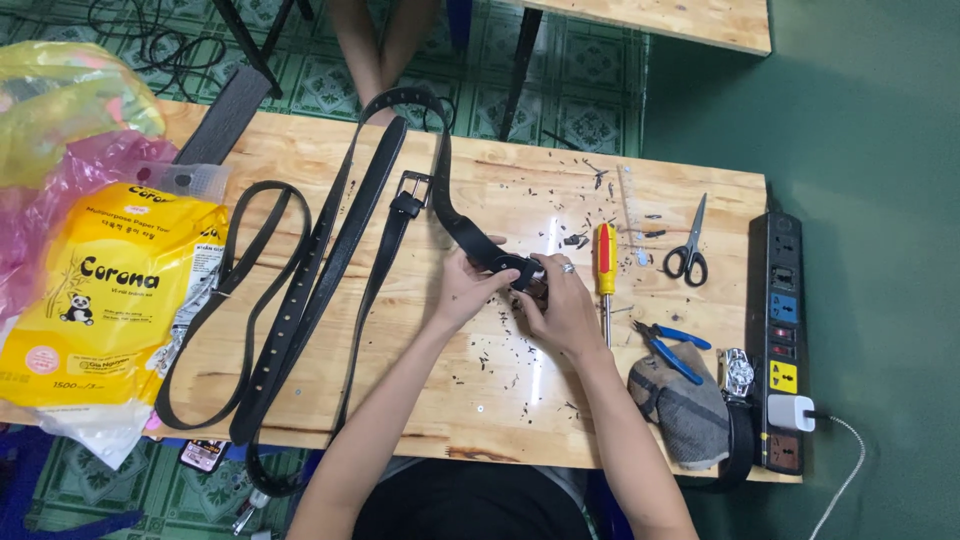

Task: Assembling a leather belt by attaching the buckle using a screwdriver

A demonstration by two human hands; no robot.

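Both my hands meet at the middle of a wooden table [500,400]. My left hand [462,288] pinches the end of a black leather belt [452,205] that curves away toward the far edge. My right hand [562,305], with a ring on one finger, grips the same belt end and its metal buckle part [535,272]. Several other black belts [300,290] lie in loops to the left, one with a square metal buckle [413,186]. Small dark leather scraps are scattered around my hands.
A red-and-yellow screwdriver [605,270], black scissors [688,250], blue-handled pliers [672,348], a grey glove [685,405] and a wristwatch [738,372] lie to the right. A black power strip [780,330] sits at the right edge. A yellow tissue pack [105,290] and plastic bags are at the left.
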